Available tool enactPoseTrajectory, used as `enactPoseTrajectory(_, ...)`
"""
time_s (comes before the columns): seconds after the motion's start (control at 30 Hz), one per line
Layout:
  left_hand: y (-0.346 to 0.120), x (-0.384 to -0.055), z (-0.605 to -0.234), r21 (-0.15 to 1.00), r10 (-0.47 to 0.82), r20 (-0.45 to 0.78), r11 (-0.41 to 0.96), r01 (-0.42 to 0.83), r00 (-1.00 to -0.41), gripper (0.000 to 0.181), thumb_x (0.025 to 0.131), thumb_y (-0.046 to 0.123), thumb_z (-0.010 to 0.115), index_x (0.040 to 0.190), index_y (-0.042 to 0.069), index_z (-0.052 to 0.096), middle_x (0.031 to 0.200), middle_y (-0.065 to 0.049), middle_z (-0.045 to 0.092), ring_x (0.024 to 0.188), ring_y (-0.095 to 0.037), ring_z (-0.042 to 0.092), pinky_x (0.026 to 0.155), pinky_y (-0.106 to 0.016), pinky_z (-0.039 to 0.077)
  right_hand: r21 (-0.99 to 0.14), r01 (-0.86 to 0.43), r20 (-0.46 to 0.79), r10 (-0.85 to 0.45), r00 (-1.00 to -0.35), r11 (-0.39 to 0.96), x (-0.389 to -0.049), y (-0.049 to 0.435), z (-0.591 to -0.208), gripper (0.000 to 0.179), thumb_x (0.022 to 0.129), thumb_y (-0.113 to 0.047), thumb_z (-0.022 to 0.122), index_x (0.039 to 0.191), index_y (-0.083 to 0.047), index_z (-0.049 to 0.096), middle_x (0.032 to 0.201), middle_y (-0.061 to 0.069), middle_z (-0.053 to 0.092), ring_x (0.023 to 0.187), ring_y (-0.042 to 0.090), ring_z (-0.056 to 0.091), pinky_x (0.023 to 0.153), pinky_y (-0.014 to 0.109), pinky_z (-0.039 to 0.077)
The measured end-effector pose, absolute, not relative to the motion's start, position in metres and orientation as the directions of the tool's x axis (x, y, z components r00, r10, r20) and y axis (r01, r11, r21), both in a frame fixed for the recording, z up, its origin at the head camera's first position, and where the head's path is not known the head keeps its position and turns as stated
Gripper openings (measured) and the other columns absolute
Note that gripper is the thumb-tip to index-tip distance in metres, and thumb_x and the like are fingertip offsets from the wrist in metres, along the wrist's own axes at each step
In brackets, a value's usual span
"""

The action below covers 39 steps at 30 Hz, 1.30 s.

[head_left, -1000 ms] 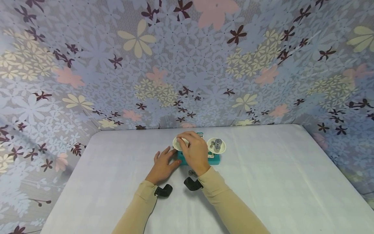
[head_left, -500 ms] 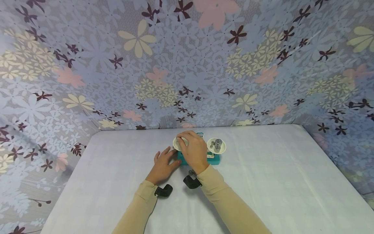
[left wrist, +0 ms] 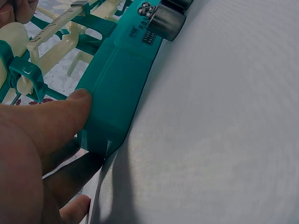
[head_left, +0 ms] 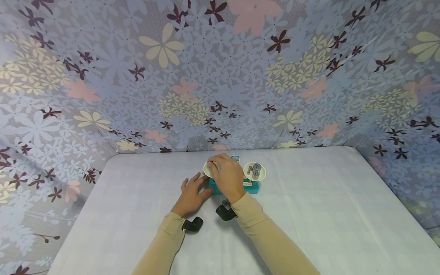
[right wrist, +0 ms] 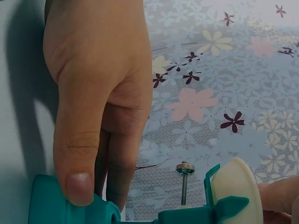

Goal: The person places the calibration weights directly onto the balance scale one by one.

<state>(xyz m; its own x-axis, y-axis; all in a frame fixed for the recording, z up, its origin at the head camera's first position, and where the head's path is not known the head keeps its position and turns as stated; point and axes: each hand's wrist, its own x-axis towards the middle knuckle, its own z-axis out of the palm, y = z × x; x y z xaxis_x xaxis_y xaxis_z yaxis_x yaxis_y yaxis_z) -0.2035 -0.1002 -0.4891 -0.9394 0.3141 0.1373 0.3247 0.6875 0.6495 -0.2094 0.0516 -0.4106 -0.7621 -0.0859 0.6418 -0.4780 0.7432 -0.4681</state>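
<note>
A toy balance scale with a teal base (head_left: pixel 253 189) stands on the white table, with a ruler-like beam (left wrist: pixel 56 25) and two cream pans. My left hand (head_left: pixel 191 196) grips the base's left end, thumb (left wrist: pixel 77 109) on one side and fingers around the other. Over the left pan (head_left: pixel 207 171), my right hand (head_left: pixel 231 178) has thumb and fingertips close together. In the right wrist view its fingers (right wrist: pixel 282 198) are behind that pan's (right wrist: pixel 237 198) rim. I cannot tell if they pinch anything. Several metal weights (head_left: pixel 256 170) lie in the right pan (head_left: pixel 262 175).
More metal weights (left wrist: pixel 167 22) sit in front of the base, partly under my right wrist. A knurled metal disc (right wrist: pixel 185 168) on a rod sticks out of the scale. A floral-patterned wall (head_left: pixel 220 76) rises behind the table (head_left: pixel 309 214).
My right wrist and sleeve have shifted slightly left and away from me, while the fingertips stay over the left pan. The left hand keeps its place on the base.
</note>
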Motion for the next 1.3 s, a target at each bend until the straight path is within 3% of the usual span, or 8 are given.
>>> enactPoseTrajectory(0.63,-0.0998,-0.2044,-0.4896,0.647,0.315,0.131,0.691,0.322,-0.940,0.053,0.091,0.037,0.056,0.137,0.011,0.046,0.138,-0.007,0.047,0.137,-0.028,0.024,0.108,-0.057,0.002,-0.444,-0.457,0.626,-0.097,-0.774,0.771,-0.2092,0.0515,-0.4113,0.011,0.085,-0.021,0.068,0.092,-0.015,0.074,0.096,0.000,0.069,0.083,0.019,0.066,0.061,0.035,0.054)
enactPoseTrajectory(1.3,-0.0999,-0.2030,-0.4894,0.645,0.314,0.130,0.694,0.321,-0.940,0.053,0.091,0.038,0.056,0.136,0.011,0.047,0.138,-0.008,0.047,0.137,-0.028,0.025,0.108,-0.056,0.002,-0.491,-0.460,0.621,-0.074,-0.780,0.740,-0.2006,0.0582,-0.4081,0.017,0.084,-0.024,0.070,0.099,-0.017,0.073,0.097,-0.001,0.069,0.086,0.018,0.066,0.067,0.036,0.053)
